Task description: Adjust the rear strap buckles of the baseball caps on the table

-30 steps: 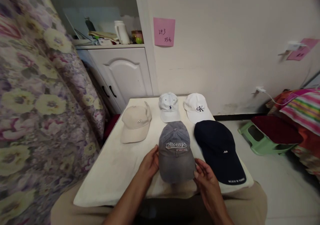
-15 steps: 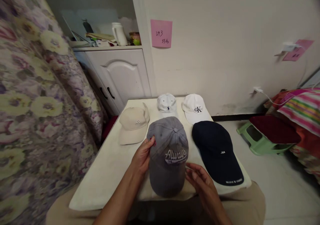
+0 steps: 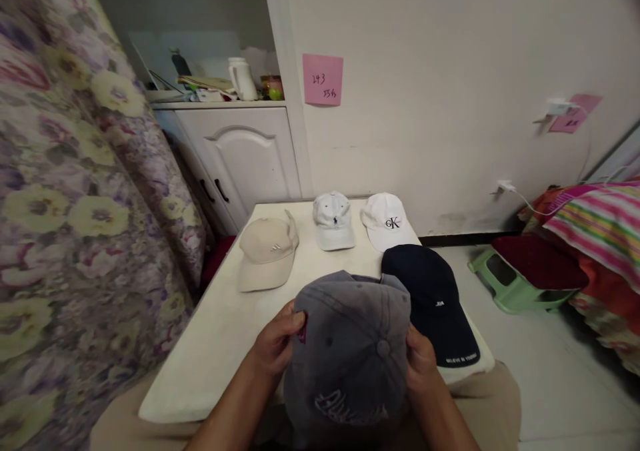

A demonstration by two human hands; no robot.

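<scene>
A grey baseball cap [image 3: 350, 344] with raised white lettering hangs above the near edge of the table, its crown tilted up toward me. My left hand [image 3: 277, 337] grips its left side, thumb on the outside near a small red tag. On the opposite side my right hand [image 3: 420, 357] pinches the edge, fingers partly hidden behind the cap. Just right of it lies a navy cap [image 3: 425, 284] with a small white logo. Farther back are a beige cap [image 3: 265, 251], a pale cap [image 3: 333, 221] with a small dark emblem, and a white cap [image 3: 387, 221] with dark letters.
The caps lie on a cream-covered table [image 3: 200, 364]. A flowered curtain [image 3: 90, 237] hangs at the left, a white cabinet [image 3: 250, 157] behind. To the right, a green stool [image 3: 520, 284] with a dark red top stands by a bed with a striped cover [image 3: 600, 217].
The grey cap has come nearer to me and tipped, so more of its crown shows. My right hand has moved from beside the cap to gripping its right edge.
</scene>
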